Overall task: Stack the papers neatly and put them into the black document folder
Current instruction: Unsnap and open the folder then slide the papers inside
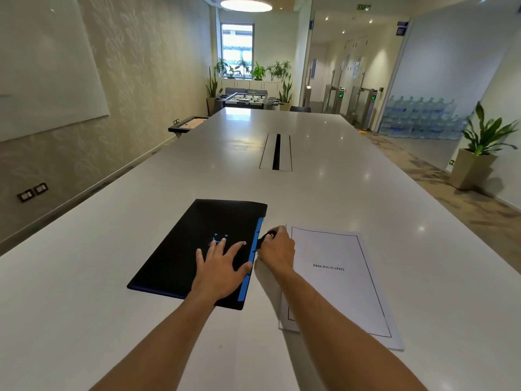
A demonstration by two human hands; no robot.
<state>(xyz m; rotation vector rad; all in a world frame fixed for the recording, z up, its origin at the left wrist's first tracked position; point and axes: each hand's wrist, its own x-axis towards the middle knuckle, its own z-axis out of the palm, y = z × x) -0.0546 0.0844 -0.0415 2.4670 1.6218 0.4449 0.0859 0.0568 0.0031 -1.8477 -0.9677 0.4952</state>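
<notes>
Two bare hands work at the black document folder [194, 249], which lies closed on the white table [338, 193] toward its near edge. The left hand [221, 266] presses flat on the cover, fingers spread, holding nothing. The right hand [277, 251] is curled around a small black tab [265, 237] at the folder's blue-trimmed right edge. Just right of it lies the stack of papers [338, 277], top sheet reading "BIBLIOGRAPHY"; the right forearm hides its near-left corner. A blue logo on the cover is too small to read.
</notes>
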